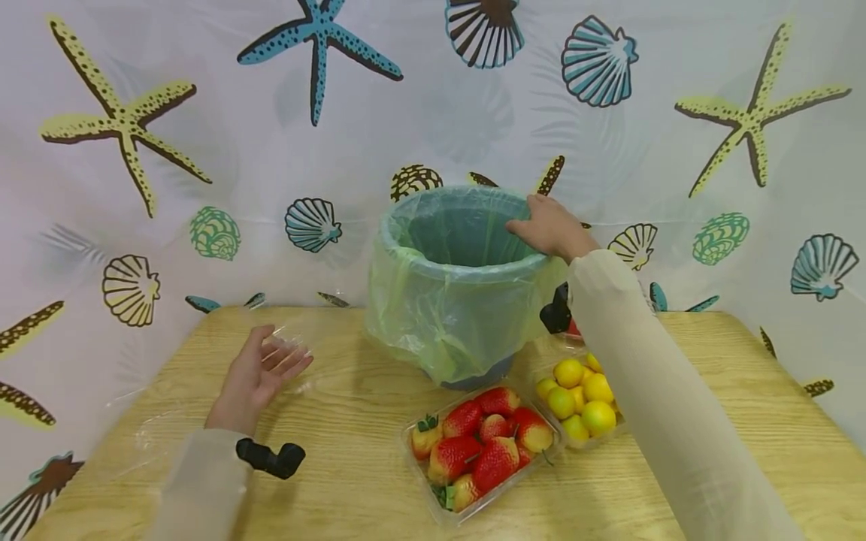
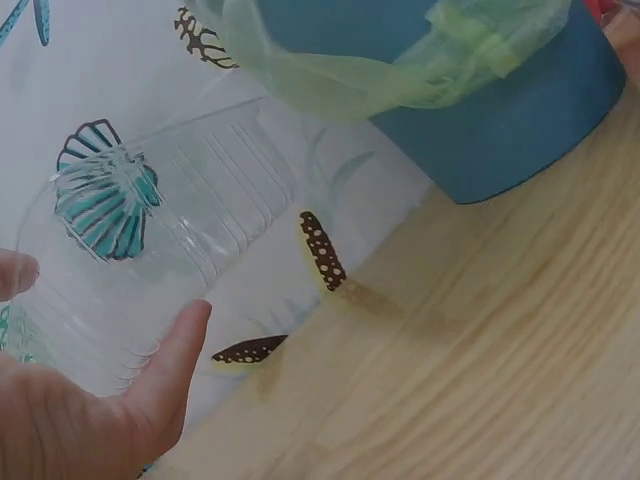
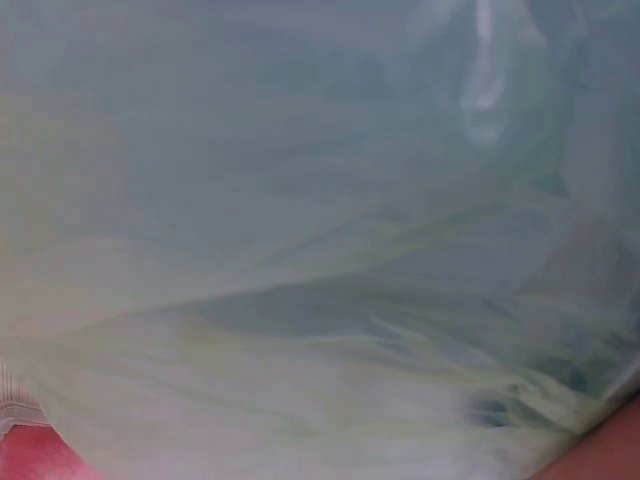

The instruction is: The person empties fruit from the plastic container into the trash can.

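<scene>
My left hand (image 1: 260,372) holds a clear plastic container (image 2: 170,200) above the left of the table, its see-through walls barely visible in the head view. In the left wrist view the digits (image 2: 165,370) lie along the container's edges. My right hand (image 1: 551,225) grips the right rim of a blue bin (image 2: 530,120). A thin yellow-green bag (image 1: 446,323) lines this bin and is folded down over its outside. The right wrist view is filled by the bag (image 3: 300,300) close up, so the right fingers are mostly hidden there.
A clear box of strawberries (image 1: 480,443) stands in front of the bin. Right of it is a box of small yellow fruit (image 1: 582,398), partly behind the right sleeve. Something red (image 1: 573,330) shows behind the right wrist. A patterned curtain (image 1: 433,120) hangs behind the wooden table (image 1: 338,466).
</scene>
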### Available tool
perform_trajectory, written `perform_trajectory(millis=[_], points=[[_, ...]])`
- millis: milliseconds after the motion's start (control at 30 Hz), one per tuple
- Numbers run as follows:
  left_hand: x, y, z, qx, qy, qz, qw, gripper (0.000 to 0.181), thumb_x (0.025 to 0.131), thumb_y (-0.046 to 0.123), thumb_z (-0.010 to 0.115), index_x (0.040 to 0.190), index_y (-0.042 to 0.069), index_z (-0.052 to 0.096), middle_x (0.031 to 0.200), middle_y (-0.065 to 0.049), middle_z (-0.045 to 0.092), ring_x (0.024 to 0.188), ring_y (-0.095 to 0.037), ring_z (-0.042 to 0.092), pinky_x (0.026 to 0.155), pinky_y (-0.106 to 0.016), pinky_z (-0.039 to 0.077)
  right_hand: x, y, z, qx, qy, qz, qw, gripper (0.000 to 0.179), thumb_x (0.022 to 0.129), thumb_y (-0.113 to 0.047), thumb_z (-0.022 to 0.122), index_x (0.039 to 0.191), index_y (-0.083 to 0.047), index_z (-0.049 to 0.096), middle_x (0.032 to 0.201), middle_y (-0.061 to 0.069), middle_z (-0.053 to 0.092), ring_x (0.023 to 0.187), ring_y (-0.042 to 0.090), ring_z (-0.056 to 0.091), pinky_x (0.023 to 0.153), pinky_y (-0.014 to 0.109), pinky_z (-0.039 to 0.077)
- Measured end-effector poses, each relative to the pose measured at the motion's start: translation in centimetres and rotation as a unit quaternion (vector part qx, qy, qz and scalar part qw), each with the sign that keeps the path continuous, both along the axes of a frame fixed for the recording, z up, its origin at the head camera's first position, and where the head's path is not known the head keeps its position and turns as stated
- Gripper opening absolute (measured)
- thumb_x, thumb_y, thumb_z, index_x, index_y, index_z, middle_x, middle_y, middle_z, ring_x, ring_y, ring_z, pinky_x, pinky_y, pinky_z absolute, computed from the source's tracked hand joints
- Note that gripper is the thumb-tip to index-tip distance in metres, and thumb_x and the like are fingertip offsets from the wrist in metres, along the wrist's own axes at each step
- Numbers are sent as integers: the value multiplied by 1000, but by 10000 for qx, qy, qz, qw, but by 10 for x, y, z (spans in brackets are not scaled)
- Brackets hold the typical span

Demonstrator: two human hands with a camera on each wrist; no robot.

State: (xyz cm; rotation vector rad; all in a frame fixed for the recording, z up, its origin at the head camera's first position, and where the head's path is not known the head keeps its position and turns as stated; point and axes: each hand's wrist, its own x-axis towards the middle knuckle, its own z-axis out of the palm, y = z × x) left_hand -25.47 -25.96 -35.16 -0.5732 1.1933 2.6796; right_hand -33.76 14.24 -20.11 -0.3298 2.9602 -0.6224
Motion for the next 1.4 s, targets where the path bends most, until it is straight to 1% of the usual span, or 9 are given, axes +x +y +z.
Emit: perform_trajectory(millis=[300,633,767,900,1000,1067,1233,1300,1400], points=[[6,10,-5,-147,-77,39,9999,26,93,31,60,77,12,53,110,-4,39,105,-20,53,93,-34,52,2,2,1,-91,43,2,9999,72,101,-35,37,152,3,4,160,20,1,148,35,1,119,50,10],[11,18,-23,-597,-133,-73,9981,23,95,32,55,88,11,49,101,-5,45,94,-18,59,92,-34,53,-1,0,-1,-94,35,31,9999,71,101,-35,37,152,3,4,160,19,1,148,35,2,119,50,10],[11,23,-30,-682,-171,-159,9974,27,95,35,54,103,12,42,107,-5,40,105,-17,51,97,-31,50,-3,1,-1,-62,66,50,9999,71,101,-36,36,152,3,4,160,20,1,148,35,2,119,50,10],[13,28,-35,-831,-203,-292,9959,69,96,40,51,146,9,15,120,-5,31,118,-16,39,106,-29,41,-3,2,0,-58,66,66,9999,72,101,-36,36,152,3,4,160,20,1,148,35,2,119,50,10],[16,30,-36,-1110,-153,-389,9929,89,95,43,50,152,5,-7,125,-5,31,120,-15,38,108,-27,38,-2,2,0,-93,42,56,9999,71,101,-35,37,152,3,4,160,20,1,148,35,2,119,50,10],[18,31,-35,-1310,-147,-393,9905,89,95,44,51,153,4,-3,123,-5,34,117,-13,41,106,-25,40,-2,2,1,-115,38,47,9999,71,101,-35,37,152,4,5,160,20,1,148,35,2,119,50,10],[22,34,-33,-1711,-261,-185,9847,40,95,37,55,119,7,46,96,0,49,89,-7,53,89,-17,50,-2,2,0,-149,1,54,9999,71,101,-36,35,152,4,5,160,20,2,148,35,2,119,50,10],[22,36,-33,-1714,-287,-99,9847,25,95,34,56,98,9,51,85,2,52,80,-6,54,83,-16,52,-2,2,0,-154,6,56,9999,71,101,-36,35,151,4,5,160,20,2,148,35,2,119,50,10],[21,38,-31,-1684,-314,-17,9852,23,95,32,56,91,10,52,81,2,52,77,-6,54,79,-15,53,-2,2,0,-160,17,63,9999,71,101,-36,35,151,4,5,159,20,2,148,35,2,119,50,10]])
